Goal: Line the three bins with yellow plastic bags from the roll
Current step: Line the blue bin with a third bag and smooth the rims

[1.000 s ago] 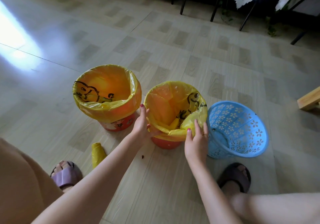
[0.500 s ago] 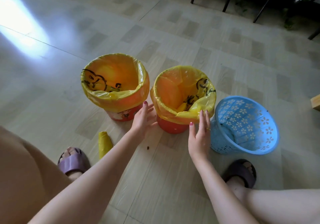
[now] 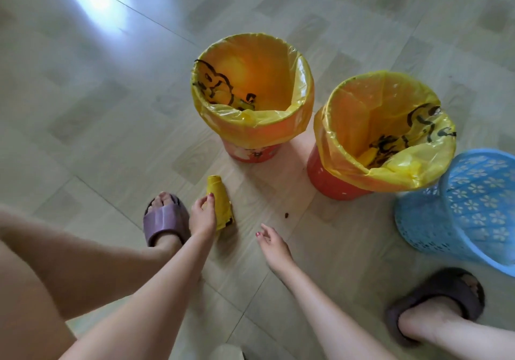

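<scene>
two red bins, one at upper centre (image 3: 252, 148) and one right of centre (image 3: 334, 181), already wear yellow bags (image 3: 278, 125) folded over their rims; the blue basket (image 3: 457, 212) at the right edge is bare. low in the centre, the left hand (image 3: 203, 216) curls onto the yellow roll (image 3: 221, 206) lying on the floor (image 3: 97, 109); whether the grip is closed i cannot tell. the right hand (image 3: 271, 244) hovers just beside it, fingers apart and empty. the step looks like fetching the third bag; next would be lifting the roll and tearing one off.
</scene>
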